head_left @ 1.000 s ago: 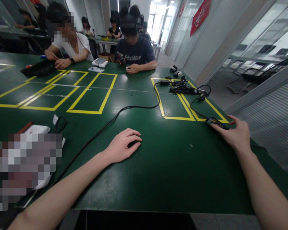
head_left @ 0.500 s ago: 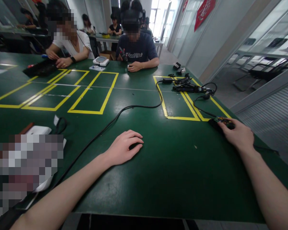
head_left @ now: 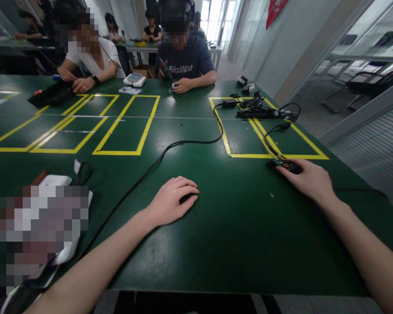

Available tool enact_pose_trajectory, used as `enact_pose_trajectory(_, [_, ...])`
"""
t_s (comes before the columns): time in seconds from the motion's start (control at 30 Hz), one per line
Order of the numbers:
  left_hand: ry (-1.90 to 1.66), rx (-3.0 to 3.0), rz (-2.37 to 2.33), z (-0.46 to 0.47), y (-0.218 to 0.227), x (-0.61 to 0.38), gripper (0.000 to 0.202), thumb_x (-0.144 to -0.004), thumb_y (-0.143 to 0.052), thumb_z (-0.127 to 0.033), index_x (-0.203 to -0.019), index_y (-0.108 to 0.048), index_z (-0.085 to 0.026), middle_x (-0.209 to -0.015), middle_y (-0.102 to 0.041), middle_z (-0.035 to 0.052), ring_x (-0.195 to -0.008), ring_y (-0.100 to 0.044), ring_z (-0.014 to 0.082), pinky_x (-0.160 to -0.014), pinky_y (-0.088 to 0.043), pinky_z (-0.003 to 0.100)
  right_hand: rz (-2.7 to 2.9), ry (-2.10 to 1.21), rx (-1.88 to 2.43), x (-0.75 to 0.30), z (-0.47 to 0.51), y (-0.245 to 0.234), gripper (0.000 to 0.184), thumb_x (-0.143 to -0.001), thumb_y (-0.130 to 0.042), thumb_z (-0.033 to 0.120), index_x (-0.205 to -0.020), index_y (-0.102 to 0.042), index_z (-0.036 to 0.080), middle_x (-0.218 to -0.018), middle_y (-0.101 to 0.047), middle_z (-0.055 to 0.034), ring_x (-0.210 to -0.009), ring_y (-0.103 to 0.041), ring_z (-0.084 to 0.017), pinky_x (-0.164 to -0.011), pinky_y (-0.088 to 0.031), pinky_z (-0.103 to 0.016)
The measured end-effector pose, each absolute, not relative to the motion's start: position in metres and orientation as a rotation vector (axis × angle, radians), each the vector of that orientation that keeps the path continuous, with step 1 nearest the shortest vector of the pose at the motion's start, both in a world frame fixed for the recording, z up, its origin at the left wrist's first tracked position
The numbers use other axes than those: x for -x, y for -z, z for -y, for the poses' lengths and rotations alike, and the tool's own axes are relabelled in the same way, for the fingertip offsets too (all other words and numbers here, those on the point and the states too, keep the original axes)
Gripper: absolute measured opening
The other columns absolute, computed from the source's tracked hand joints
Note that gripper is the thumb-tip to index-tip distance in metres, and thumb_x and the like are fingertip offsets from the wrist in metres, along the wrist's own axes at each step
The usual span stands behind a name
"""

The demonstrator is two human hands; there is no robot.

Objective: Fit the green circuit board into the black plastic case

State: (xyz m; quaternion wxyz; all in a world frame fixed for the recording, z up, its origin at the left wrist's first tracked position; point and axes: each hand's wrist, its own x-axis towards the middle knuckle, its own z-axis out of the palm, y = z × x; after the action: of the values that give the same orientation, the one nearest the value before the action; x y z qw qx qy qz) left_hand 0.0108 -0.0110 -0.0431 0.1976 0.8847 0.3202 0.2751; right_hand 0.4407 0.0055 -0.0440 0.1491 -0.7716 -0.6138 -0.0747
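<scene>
My left hand rests palm down on the green table, its fingers loosely bent and slightly apart with nothing in them. A black cable runs across the table to the left of it. At the right, my right hand grips a small dark device with green and orange parts on its face, like a circuit board. The fingers on its far side are hidden. A short black cord leads from near that device toward the cable pile.
Yellow tape frames mark the table. A black cable pile lies far right. White blurred-out items sit at left. Across the table, one person holds a drill-like tool; another handles a black tray.
My right hand has moved left along the table with the dark device, away from the right edge. My left hand has stayed in place. The view has shifted slightly.
</scene>
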Motion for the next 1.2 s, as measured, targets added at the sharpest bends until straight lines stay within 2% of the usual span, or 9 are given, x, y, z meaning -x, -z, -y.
enact_pose_trajectory(0.17, [-0.831, -2.458, -0.867, 0.013, 0.04, -0.011, 0.021, -0.101, -0.061, -0.024, -0.119, -0.07, -0.019, -0.123, -0.073, 0.0108, -0.115, -0.067, 0.0256, -0.097, -0.056, 0.045, 1.985, -0.011, 1.847, -0.374, 0.017, 0.044, 0.04, -0.09, -0.062, 0.05, -0.11, -0.075, 0.018, -0.103, -0.076, -0.0124, -0.084, -0.073, -0.029, -0.066, -0.056, -0.038])
enact_pose_trajectory(0.3, [-0.908, -2.49, -0.789, 0.023, 0.033, -0.014, 0.039, -0.095, -0.071, -0.037, -0.13, -0.065, -0.019, -0.137, -0.067, 0.0146, -0.125, -0.062, 0.0295, -0.103, -0.053, 0.048, 2.255, -0.222, 1.371, -0.311, 0.046, 0.044, 0.026, -0.096, -0.062, 0.04, -0.11, -0.071, 0.02, -0.101, -0.075, -0.0085, -0.085, -0.073, -0.022, -0.071, -0.058, -0.031])
enact_pose_trajectory(0.37, [-0.911, -2.517, -0.691, 0.029, 0.03, -0.016, 0.047, -0.09, -0.076, -0.045, -0.128, -0.065, -0.018, -0.127, -0.07, 0.014, -0.116, -0.066, 0.0284, -0.099, -0.054, 0.044, 2.397, -0.345, 1.121, -0.282, 0.054, 0.043, 0.026, -0.097, -0.062, 0.036, -0.117, -0.068, 0.02, -0.104, -0.074, -0.0077, -0.086, -0.073, -0.019, -0.073, -0.057, -0.028])
enact_pose_trajectory(0.47, [-0.781, -2.577, -0.651, 0.034, 0.027, -0.015, 0.047, -0.087, -0.076, -0.053, -0.116, -0.067, -0.018, -0.103, -0.074, 0.0093, -0.092, -0.07, 0.0249, -0.084, -0.056, 0.039, 2.553, -0.352, 0.891, -0.254, 0.054, 0.044, 0.024, -0.096, -0.065, 0.037, -0.111, -0.068, 0.019, -0.094, -0.071, -0.0061, -0.077, -0.07, -0.018, -0.061, -0.052, -0.026])
enact_pose_trajectory(0.53, [-0.725, -2.582, -0.703, 0.032, 0.025, -0.013, 0.05, -0.083, -0.078, -0.057, -0.112, -0.067, -0.017, -0.098, -0.073, 0.0083, -0.087, -0.07, 0.0243, -0.079, -0.057, 0.037, 2.555, -0.352, 0.871, -0.246, 0.048, 0.046, 0.024, -0.094, -0.066, 0.037, -0.109, -0.068, 0.018, -0.093, -0.069, -0.0057, -0.077, -0.069, -0.018, -0.061, -0.051, -0.026])
enact_pose_trajectory(0.6, [-0.671, -2.584, -0.742, 0.029, 0.024, -0.009, 0.049, -0.083, -0.079, -0.05, -0.118, -0.066, -0.018, -0.105, -0.073, 0.0087, -0.092, -0.071, 0.0243, -0.08, -0.058, 0.036, 2.502, -0.373, 0.915, -0.244, 0.043, 0.049, 0.025, -0.094, -0.068, 0.036, -0.111, -0.067, 0.019, -0.095, -0.069, -0.0058, -0.08, -0.069, -0.018, -0.065, -0.052, -0.027])
enact_pose_trajectory(0.77, [-0.681, -2.656, -0.775, 0.021, 0.026, 0.0, 0.035, -0.099, -0.064, -0.036, -0.129, -0.064, -0.019, -0.111, -0.074, 0.0101, -0.099, -0.071, 0.0238, -0.087, -0.059, 0.036, 2.335, -0.409, 0.935, -0.245, 0.038, 0.053, 0.029, -0.094, -0.07, 0.035, -0.118, -0.067, 0.019, -0.099, -0.071, -0.0067, -0.086, -0.07, -0.019, -0.07, -0.055, -0.028])
enact_pose_trajectory(0.93, [-0.587, -2.703, -0.825, 0.02, 0.029, 0.005, 0.065, -0.096, -0.07, -0.034, -0.154, -0.045, -0.022, -0.122, -0.072, 0.0106, -0.108, -0.07, 0.0271, -0.094, -0.059, 0.041, 2.184, -0.354, 0.879, -0.245, 0.033, 0.05, 0.033, -0.096, -0.068, 0.041, -0.12, -0.067, 0.019, -0.094, -0.072, -0.0059, -0.079, -0.07, -0.017, -0.067, -0.055, -0.027])
enact_pose_trajectory(1.2, [-0.502, -2.67, -0.887, 0.023, 0.027, 0.004, 0.078, -0.089, -0.078, -0.04, -0.157, -0.043, -0.024, -0.142, -0.066, 0.0136, -0.126, -0.066, 0.0308, -0.106, -0.056, 0.045, 2.149, -0.329, 0.799, -0.247, 0.035, 0.048, 0.029, -0.095, -0.069, 0.043, -0.113, -0.071, 0.02, -0.086, -0.076, -0.0048, -0.073, -0.072, -0.016, -0.068, -0.057, -0.027])
